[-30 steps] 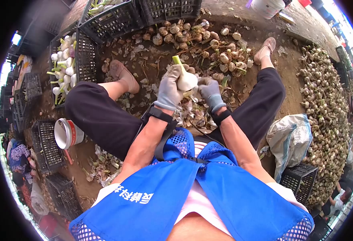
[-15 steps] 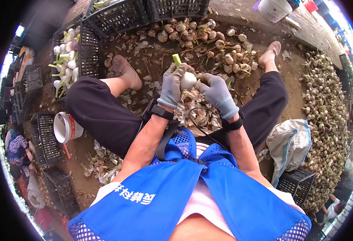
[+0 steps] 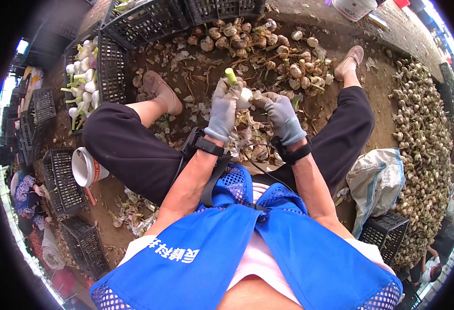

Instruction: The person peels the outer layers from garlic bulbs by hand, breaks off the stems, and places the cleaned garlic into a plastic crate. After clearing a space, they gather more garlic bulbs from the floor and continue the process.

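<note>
My left hand [image 3: 223, 109], in a grey glove, grips a white garlic bulb [image 3: 244, 96] with a short green stem stub [image 3: 230, 76] pointing up. My right hand [image 3: 279, 114], also gloved, has its fingertips at the bulb's right side, pinching a piece of its papery skin. Both hands are held between my knees, above a heap of peeled skins [image 3: 250, 139] on the dirt floor.
Unpeeled dirty garlic [image 3: 268, 44] lies piled ahead of my feet. A black crate [image 3: 90, 72] at the left holds several peeled white bulbs. More black crates [image 3: 61, 181], a white bucket [image 3: 85, 168], a white sack [image 3: 374, 178] and a long garlic heap [image 3: 420, 144] surround me.
The bulb has been turned and lifted slightly away from me. My right hand has shifted from the bulb's underside to its right side.
</note>
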Motion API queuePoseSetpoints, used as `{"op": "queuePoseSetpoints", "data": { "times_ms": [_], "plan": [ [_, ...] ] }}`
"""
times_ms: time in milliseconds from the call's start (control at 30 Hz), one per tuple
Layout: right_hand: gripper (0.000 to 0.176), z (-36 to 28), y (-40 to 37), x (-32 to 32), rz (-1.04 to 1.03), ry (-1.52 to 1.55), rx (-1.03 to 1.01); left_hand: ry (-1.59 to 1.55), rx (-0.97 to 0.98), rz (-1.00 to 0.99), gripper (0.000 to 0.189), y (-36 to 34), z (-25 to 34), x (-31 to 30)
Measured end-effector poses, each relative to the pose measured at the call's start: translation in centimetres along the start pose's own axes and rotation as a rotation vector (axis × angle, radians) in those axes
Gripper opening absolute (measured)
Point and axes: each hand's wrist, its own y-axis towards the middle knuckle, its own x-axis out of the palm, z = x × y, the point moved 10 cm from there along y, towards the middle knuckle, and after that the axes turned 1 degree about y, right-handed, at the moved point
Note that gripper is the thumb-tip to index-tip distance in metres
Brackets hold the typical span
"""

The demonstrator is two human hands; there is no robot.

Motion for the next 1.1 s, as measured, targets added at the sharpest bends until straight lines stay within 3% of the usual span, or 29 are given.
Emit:
{"op": "queuePoseSetpoints", "data": {
  "times_ms": [133,200,267,333,400,433,467,500,533,600,667,700,733,800,867,933,1067,1100],
  "plan": [
    [0.025,-0.2,-0.2,0.4,-0.033,0.101,0.002,-0.190,-0.062,0.113,0.016,-0.3,-0.2,-0.3],
    [0.024,-0.4,-0.3,0.7,-0.029,0.124,-0.003,-0.102,-0.017,0.119,0.016,-0.3,0.7,-0.3],
    [0.025,-0.6,0.1,0.4,0.008,-0.177,-0.100,-0.017,0.030,0.126,0.016,-0.4,1.4,-0.2],
    [0.023,-1.7,0.8,0.3,0.120,-0.668,-0.348,0.269,0.197,0.019,0.016,-0.8,2.8,1.5],
    [0.016,-0.8,1.3,-0.8,0.219,-0.746,-0.293,0.358,0.289,-0.025,0.015,-1.1,3.4,2.0],
    [0.016,-0.6,1.1,-0.9,0.221,-0.747,-0.292,0.319,0.245,-0.051,0.013,-0.9,3.1,1.9],
    [0.013,1.1,1.5,-1.3,0.160,-0.391,-0.151,0.280,0.203,-0.075,0.012,-0.9,2.8,1.8],
    [0.012,2.9,1.7,-1.1,0.096,-0.035,-0.013,0.051,0.073,-0.030,0.012,-0.7,1.8,1.0],
    [0.012,5.9,3.3,-2.2,0.096,-0.036,-0.021,-0.177,-0.054,0.010,0.014,-0.7,0.9,0.6],
    [0.014,11.8,7.3,-0.7,-0.106,-1.647,-0.474,-0.495,-0.108,-0.036,0.016,-0.6,1.2,1.1],
    [0.020,15.9,6.5,-2.2,-0.179,-1.195,0.093,-0.684,-0.146,-0.096,0.028,-0.1,1.6,1.1],
    [0.028,12.1,3.1,1.2,-0.319,-1.225,0.157,-0.757,-0.181,-0.091,0.030,-0.2,1.6,1.0],
    [0.035,10.5,3.3,2.7,-0.286,-1.441,-0.065,-0.833,-0.214,-0.083,0.033,-0.3,1.5,0.8],
    [0.040,7.2,3.5,1.1,-0.090,-1.374,-0.142,-0.845,-0.237,-0.042,0.035,-0.3,1.1,-0.2],
    [0.038,2.4,3.3,0.2,-0.065,-0.790,-0.399,-0.858,-0.284,0.000,0.037,-0.4,-0.1,-1.0],
    [0.035,0.4,1.4,0.6,-0.067,-0.068,-0.059,-0.653,-0.323,-0.023,0.041,-0.2,-0.9,-0.8],
    [0.028,1.5,2.1,0.5,0.012,-0.131,-0.140,-0.641,-0.320,0.103,0.044,-0.5,-0.7,-1.0],
    [0.027,2.7,2.0,0.2,0.040,-0.132,-0.035,-0.642,-0.319,0.107,0.044,-0.6,-0.7,-1.2]
  ]
}}
